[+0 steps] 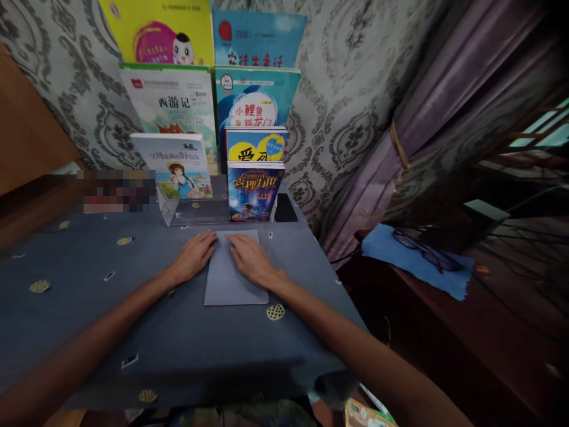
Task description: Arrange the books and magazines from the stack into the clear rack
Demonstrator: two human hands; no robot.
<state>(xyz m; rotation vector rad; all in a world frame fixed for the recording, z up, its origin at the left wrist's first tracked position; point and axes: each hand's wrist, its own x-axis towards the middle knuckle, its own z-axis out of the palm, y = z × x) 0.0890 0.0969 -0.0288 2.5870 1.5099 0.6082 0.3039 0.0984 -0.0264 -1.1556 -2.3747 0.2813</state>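
Observation:
A flat grey rectangular pad (pixel 231 287) lies on the dark blue tablecloth (pixel 133 320). My left hand (pixel 194 256) rests on its left far corner, fingers stretched flat. My right hand (pixel 249 256) lies palm down on its right far part, fingers also flat. Neither hand holds anything. Just beyond the pad stands a tiered clear display rack (pixel 171 207) with several children's books; the nearest is a dark blue book (pixel 254 191).
A black phone (pixel 285 208) lies right of the rack. Patterned wallpaper is behind it, a purple curtain (pixel 448 118) to the right. A lower wooden surface at right holds a blue cloth (pixel 400 252) with eyeglasses (pixel 422 248). The table's edge is near me.

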